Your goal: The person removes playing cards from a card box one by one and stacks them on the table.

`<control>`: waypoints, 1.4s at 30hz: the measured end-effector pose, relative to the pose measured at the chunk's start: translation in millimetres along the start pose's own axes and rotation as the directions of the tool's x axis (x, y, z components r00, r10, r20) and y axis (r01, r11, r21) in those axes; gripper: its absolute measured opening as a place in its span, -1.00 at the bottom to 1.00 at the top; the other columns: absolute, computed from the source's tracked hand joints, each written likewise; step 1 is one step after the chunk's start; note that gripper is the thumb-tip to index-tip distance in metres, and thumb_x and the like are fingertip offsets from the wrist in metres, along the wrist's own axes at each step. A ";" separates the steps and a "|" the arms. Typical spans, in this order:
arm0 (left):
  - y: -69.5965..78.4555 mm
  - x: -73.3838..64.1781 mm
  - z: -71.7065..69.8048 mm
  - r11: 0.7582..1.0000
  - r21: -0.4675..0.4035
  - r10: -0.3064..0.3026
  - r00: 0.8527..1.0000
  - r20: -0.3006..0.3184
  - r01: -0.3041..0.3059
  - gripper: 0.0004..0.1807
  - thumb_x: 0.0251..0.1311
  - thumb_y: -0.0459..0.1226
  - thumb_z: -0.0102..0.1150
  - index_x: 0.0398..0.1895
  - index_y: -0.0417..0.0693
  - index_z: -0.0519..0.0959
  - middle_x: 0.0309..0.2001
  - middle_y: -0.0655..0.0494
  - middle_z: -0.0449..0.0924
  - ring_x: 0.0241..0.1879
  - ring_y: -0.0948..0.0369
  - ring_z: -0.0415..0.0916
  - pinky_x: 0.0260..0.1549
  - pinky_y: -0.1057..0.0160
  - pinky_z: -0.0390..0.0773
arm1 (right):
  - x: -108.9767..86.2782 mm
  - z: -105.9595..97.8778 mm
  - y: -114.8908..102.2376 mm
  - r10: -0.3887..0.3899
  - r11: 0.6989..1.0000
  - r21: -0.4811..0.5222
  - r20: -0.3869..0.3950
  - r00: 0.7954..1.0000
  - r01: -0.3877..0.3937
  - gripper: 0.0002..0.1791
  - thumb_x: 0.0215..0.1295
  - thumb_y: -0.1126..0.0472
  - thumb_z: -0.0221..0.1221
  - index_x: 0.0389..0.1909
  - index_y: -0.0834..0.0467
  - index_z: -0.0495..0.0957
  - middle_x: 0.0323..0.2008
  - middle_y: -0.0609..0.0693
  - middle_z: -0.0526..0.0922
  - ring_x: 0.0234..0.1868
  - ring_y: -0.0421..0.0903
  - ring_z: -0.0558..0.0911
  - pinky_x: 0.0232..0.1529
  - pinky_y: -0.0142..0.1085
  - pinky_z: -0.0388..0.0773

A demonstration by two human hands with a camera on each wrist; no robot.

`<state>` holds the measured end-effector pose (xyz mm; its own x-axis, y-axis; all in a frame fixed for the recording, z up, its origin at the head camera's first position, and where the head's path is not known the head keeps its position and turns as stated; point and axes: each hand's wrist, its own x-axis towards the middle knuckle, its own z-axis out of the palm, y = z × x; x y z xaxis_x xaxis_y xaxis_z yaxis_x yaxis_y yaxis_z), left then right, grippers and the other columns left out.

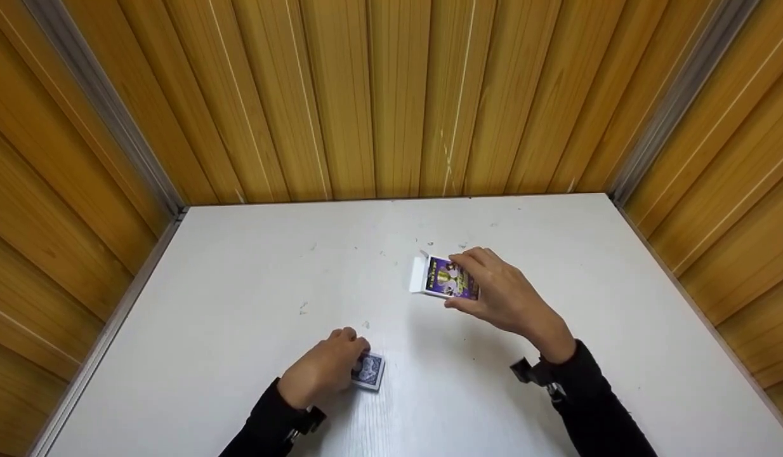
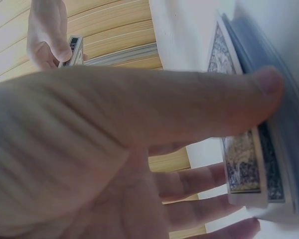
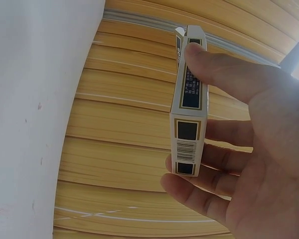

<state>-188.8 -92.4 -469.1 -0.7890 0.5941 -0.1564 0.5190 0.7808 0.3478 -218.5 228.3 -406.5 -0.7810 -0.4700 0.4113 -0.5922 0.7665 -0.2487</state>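
My left hand (image 1: 325, 368) grips a deck of playing cards (image 1: 370, 370) low over the white table, left of the middle. In the left wrist view, the thumb lies across the edges of the stacked cards (image 2: 289, 134), and a card or two at one side sit out of line. My right hand (image 1: 512, 295) holds a card box (image 1: 447, 278) above the table, its purple printed face up and its white end flap (image 1: 417, 274) standing open toward the left. Thumb and fingers pinch the box (image 3: 187, 142) by opposite sides in the right wrist view, where a barcode shows. The box's inside is hidden.
The white table (image 1: 239, 285) has small scuff marks near its middle. Wood-patterned panels (image 1: 398, 95) enclose it at the back and both sides, with grey metal strips at the corners. Each wrist wears a black camera mount (image 1: 537, 374).
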 end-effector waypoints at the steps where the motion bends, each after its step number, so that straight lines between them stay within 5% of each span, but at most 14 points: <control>1: -0.3 0.1 0.3 1.000 -0.003 -0.001 1.000 0.004 0.001 -0.47 0.02 -0.60 0.32 0.14 -0.21 0.56 0.02 -0.09 0.48 0.03 -0.02 0.45 -0.01 -0.01 0.60 | 0.1 0.0 0.1 0.000 1.000 0.000 0.000 1.000 0.000 -0.21 0.10 -0.06 0.55 0.27 0.25 0.53 0.08 0.11 0.58 0.00 -0.02 0.56 -0.14 -0.16 0.60; 10: 2.0 3.5 1.1 1.000 0.007 -0.018 0.999 0.026 0.018 -0.42 -0.10 -0.71 0.30 0.07 -0.25 0.54 -0.10 -0.05 0.37 -0.08 0.04 0.32 -0.22 0.15 0.55 | 2.0 0.8 1.9 -0.018 1.000 -0.007 -0.011 1.000 0.018 -0.22 0.09 -0.06 0.56 0.25 0.24 0.54 0.07 0.10 0.59 -0.02 -0.03 0.57 -0.15 -0.17 0.60; 20: 4.5 9.7 8.0 0.991 0.117 -0.068 0.997 0.030 0.064 -0.44 -0.08 -0.64 0.39 0.05 -0.25 0.47 -0.14 -0.10 0.34 -0.10 0.02 0.31 -0.23 0.00 0.58 | 2.8 1.7 1.5 -0.019 1.000 -0.006 -0.006 1.000 0.019 -0.21 0.08 -0.06 0.56 0.25 0.24 0.53 0.06 0.10 0.59 -0.05 -0.04 0.56 -0.17 -0.18 0.60; 42: 2.7 1.6 4.1 0.992 0.123 -0.007 0.999 0.036 0.003 -0.48 -0.07 -0.60 0.36 -0.01 -0.23 0.41 -0.20 -0.01 0.27 -0.18 0.07 0.23 -0.36 0.09 0.47 | 0.5 4.2 -1.5 0.003 1.000 0.001 0.013 1.000 -0.003 -0.21 0.08 -0.06 0.56 0.26 0.24 0.54 0.05 0.09 0.59 -0.04 -0.04 0.57 -0.18 -0.17 0.59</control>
<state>-187.3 -88.5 -472.2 -0.7804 0.5951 -0.1919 0.5533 0.8002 0.2312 -218.8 225.1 -409.6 -0.7855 -0.4733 0.3987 -0.5898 0.7676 -0.2509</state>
